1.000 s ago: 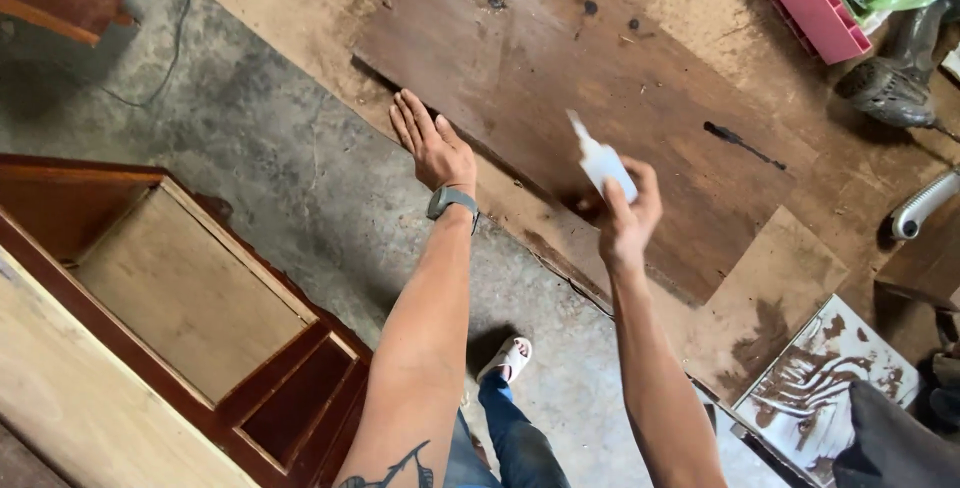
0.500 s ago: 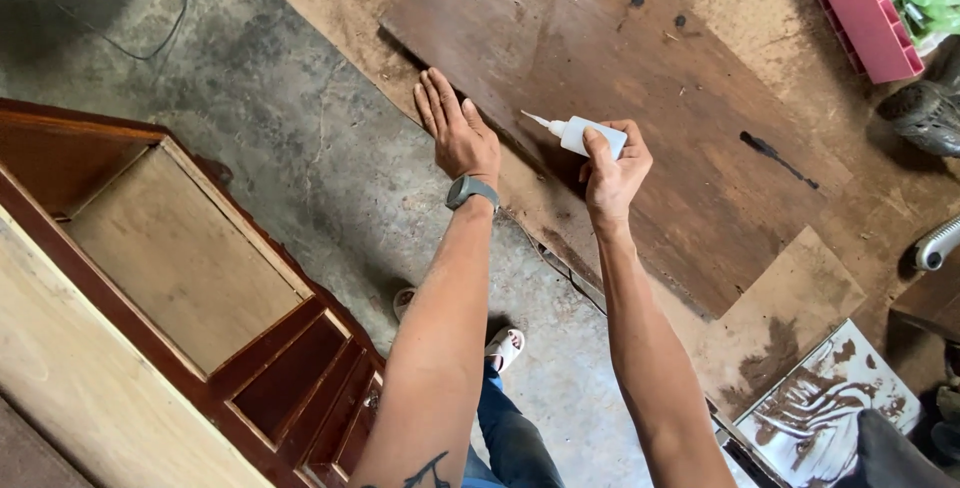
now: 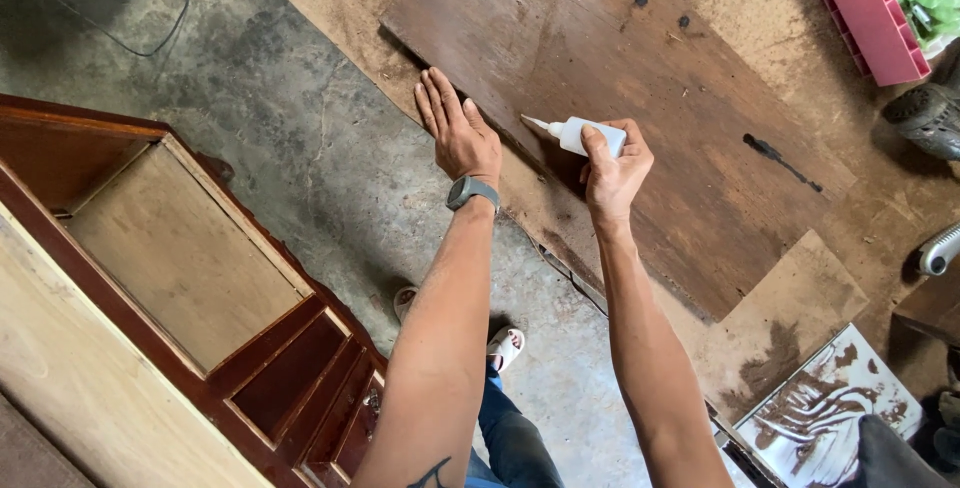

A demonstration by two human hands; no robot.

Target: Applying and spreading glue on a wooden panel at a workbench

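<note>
White plastic glue bottle (image 3: 590, 136) held over a dark plywood sheet (image 3: 640, 78) on the floor.

Right hand (image 3: 612, 173) has its grip closed round the bottle, nozzle pointing toward nine o'clock at the sheet's near edge, likely so the tip can meet the seam. Left hand (image 3: 458, 133) lies flat and open, holding nothing, fingers spread toward eleven o'clock along that edge, seemingly to pin it down. Reddish wooden cabinet (image 3: 190, 288) sits at eight o'clock; pink crate (image 3: 858, 10) at two o'clock.

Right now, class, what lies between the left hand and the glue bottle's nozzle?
Nothing: in the head view, only bare dark plywood board separates left hand from glue bottle.
</note>
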